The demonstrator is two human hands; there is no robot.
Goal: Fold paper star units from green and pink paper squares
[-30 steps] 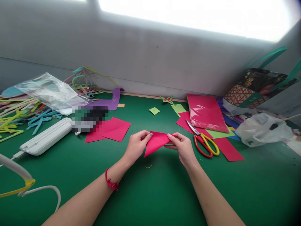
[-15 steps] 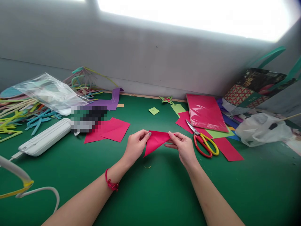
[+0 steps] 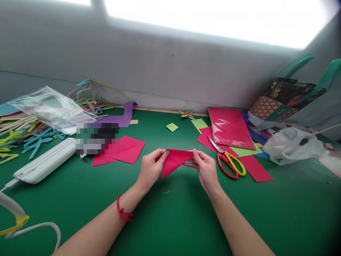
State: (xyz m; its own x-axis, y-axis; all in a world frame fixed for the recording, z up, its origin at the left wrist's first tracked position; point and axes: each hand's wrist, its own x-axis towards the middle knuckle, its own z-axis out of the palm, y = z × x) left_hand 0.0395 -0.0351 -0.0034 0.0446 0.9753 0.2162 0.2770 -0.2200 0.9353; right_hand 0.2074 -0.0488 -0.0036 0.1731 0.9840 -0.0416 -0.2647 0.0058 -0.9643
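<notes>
A red sheet of paper (image 3: 174,160), folded into a triangle, is stretched between my two hands above the green table (image 3: 170,220). My left hand (image 3: 152,167) pinches its upper left corner between thumb and fingers. At the upper right corner, my right hand (image 3: 206,166) grips the paper, its other fingers partly behind. The triangle's lower point hangs down near my left hand. Scissors (image 3: 231,163) with one red and one yellow handle lie just right of my right hand. Beyond my hands sits a small folded green paper square (image 3: 172,127), and behind it a green and red paper star (image 3: 187,114).
Red paper sheets (image 3: 130,149) lie left, near a white power strip (image 3: 46,160) and a heap of pipe cleaners (image 3: 37,142). To the right are a red paper pack (image 3: 230,128), a red strip (image 3: 257,169), a plastic bag (image 3: 293,146) and a patterned bag (image 3: 277,106). A wall stands behind.
The view has shifted slightly, so the table things sit a little further left. Both hands keep hold of the folded red paper, whose upper edge looks slightly wider now.
</notes>
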